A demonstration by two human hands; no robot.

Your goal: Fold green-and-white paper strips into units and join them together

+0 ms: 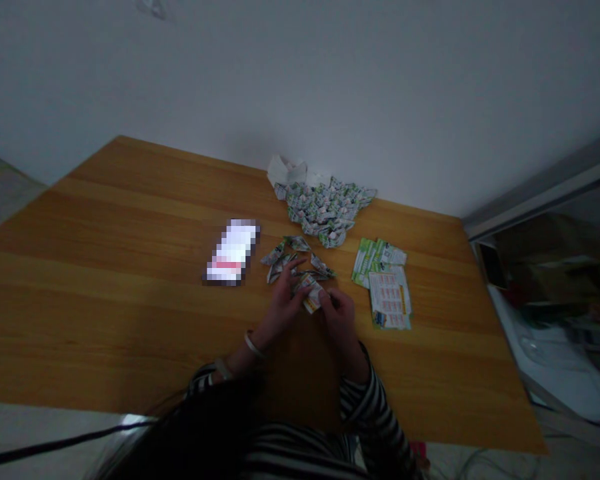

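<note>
Between my two hands is a small piece of printed paper (312, 293), white with green, red and yellow print. My left hand (284, 298) pinches its left side with the thumb on top, the index finger reaching out beyond it. My right hand (339, 312) grips the right edge between thumb and bent fingers. Just beyond the hands lie several folded paper pieces (297, 244) in a loose ring. Behind them spreads a larger cluster of folded paper pieces (325, 207). Flat printed sheets (391, 300) overlap to the right of my right hand.
A phone (233, 252) with a lit, blurred screen lies left of the paper on the wooden table (105, 280). Crumpled white paper (286, 172) sits by the wall (300, 80). Another phone-like dark object (491, 265) rests on a shelf past the table's right edge.
</note>
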